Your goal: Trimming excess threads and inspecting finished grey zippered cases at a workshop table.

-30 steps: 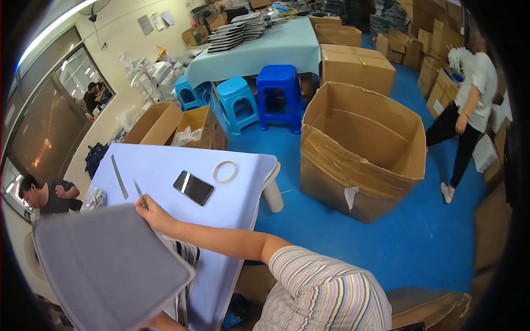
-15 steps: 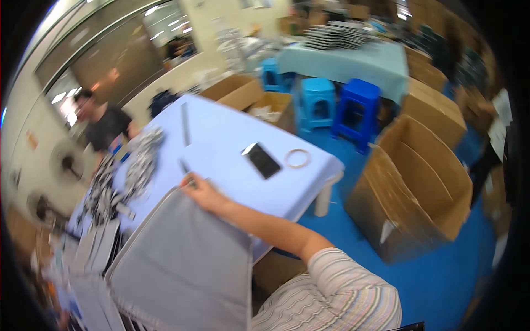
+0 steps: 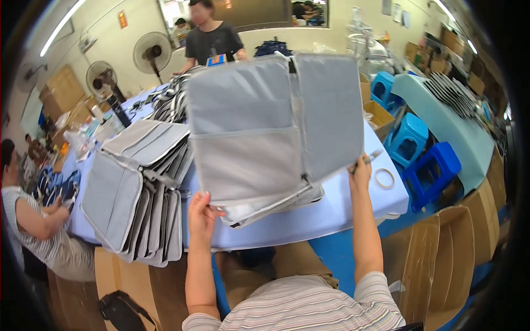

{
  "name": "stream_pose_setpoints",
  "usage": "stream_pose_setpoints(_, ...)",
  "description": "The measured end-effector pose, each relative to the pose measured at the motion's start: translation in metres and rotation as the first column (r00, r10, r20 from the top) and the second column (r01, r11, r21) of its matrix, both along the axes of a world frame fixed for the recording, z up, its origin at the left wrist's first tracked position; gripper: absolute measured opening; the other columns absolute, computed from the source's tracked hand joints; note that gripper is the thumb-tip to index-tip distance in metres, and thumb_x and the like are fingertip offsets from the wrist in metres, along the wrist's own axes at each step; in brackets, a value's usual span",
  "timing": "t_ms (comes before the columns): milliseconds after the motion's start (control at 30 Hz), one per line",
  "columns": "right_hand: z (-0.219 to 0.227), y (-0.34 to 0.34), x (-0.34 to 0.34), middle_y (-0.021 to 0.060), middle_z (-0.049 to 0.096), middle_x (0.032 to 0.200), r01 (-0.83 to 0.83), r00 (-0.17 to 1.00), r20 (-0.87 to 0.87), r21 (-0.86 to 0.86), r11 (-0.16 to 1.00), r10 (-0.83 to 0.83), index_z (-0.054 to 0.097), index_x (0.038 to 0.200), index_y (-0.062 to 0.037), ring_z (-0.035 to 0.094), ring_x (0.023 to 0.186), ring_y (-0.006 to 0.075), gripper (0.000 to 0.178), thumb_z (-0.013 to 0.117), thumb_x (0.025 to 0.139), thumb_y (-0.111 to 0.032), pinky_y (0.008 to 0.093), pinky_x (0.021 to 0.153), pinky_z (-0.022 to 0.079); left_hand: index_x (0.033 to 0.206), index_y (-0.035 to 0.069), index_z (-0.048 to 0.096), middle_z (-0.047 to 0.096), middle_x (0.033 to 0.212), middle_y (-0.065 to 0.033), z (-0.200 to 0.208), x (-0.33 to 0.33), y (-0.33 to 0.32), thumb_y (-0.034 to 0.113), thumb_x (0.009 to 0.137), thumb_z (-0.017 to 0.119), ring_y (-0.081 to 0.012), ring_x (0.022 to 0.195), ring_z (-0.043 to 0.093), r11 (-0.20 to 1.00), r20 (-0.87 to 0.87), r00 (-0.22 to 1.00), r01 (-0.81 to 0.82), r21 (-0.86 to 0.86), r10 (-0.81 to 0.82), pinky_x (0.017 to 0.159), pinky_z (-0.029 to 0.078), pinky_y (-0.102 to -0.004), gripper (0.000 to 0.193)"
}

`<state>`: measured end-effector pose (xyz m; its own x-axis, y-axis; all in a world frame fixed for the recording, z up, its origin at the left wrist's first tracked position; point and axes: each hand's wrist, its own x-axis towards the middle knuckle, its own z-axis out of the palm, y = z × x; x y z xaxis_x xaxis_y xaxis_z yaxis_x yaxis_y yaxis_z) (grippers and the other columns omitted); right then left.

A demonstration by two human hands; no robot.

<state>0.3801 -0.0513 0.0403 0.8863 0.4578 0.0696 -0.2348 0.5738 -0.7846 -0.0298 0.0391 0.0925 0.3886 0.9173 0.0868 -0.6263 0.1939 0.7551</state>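
Note:
An opened-out grey fabric case [image 3: 245, 105] with two flat panels joined by a middle strip hangs in front of me above the table. My left hand [image 3: 201, 215] is closed on its lower left corner. At the lower right edge, my right hand [image 3: 361, 170] grips the other panel. A small pointed tool [image 3: 374, 155], too small to name, juts from that hand. Part of the case's lower layer folds out under the front panel. Left of it, a stack of similar grey cases [image 3: 141, 187] lies at the table's edge.
The table [image 3: 248, 237] has a lilac-blue cover. A tape ring [image 3: 385, 178] lies at its right. Grey strips [image 3: 171, 96] are heaped farther back, near a standing person [image 3: 212, 41]. Another person [image 3: 38, 220] sits left. Cardboard boxes [image 3: 436, 259] and blue stools [image 3: 433, 174] stand right.
My view has swung left. The grey case is raised and spread open before me, where only one plain panel showed at lower left. My left hand now shows, gripping it.

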Motion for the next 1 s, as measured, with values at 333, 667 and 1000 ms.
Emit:
stream_pose_setpoints(333, -0.031, -0.049, -0.033, 0.0021, 0.056, 0.082, 0.017, 0.997, 0.073, -0.177, 0.984, -0.004, 0.048, 0.112, -0.0035, 0.049, 0.059, 0.006, 0.023, 0.045, 0.092, -0.016, 0.0191, 0.046, 0.038, 0.075, 0.003, 0.048, 0.061, 0.075, -0.013, -0.027, -0.038, -0.07, 0.006, 0.081, 0.054, -0.0186, 0.056, 0.061, 0.983, -0.358, 0.928, -0.151, -0.109, 0.103, 0.045, 0.054, -0.0292, 0.009)
stream_pose_setpoints(667, -0.031, -0.054, -0.039, -0.0002, 0.048, 0.063, 0.005, 0.991, 0.134, -0.181, 0.983, 0.02, 0.047, 0.11, -0.0002, 0.04, 0.047, 0.0049, 0.025, 0.043, 0.093, -0.018, 0.0186, 0.042, 0.032, 0.095, 0.0, 0.045, 0.06, 0.092, -0.016, -0.031, -0.031, -0.068, 0.009, 0.081, 0.055, -0.0218, 0.072, 0.064, 0.984, -0.328, 0.945, -0.07, -0.163, 0.013, 0.055, 0.057, -0.0338, 0.019)
stream_pose_setpoints(1000, -0.031, -0.052, -0.039, -0.0013, 0.047, 0.064, 0.007, 0.992, 0.124, -0.159, 0.987, 0.013, 0.046, 0.114, 0.0012, 0.039, 0.046, 0.0037, 0.028, 0.045, 0.093, -0.017, 0.0184, 0.04, 0.032, 0.106, 0.0, 0.043, 0.059, 0.099, -0.0164, -0.024, -0.02, -0.063, 0.028, 0.092, 0.044, -0.0238, 0.077, 0.065, 0.983, -0.267, 0.964, -0.054, -0.175, 0.005, 0.053, 0.058, -0.0334, 0.031)
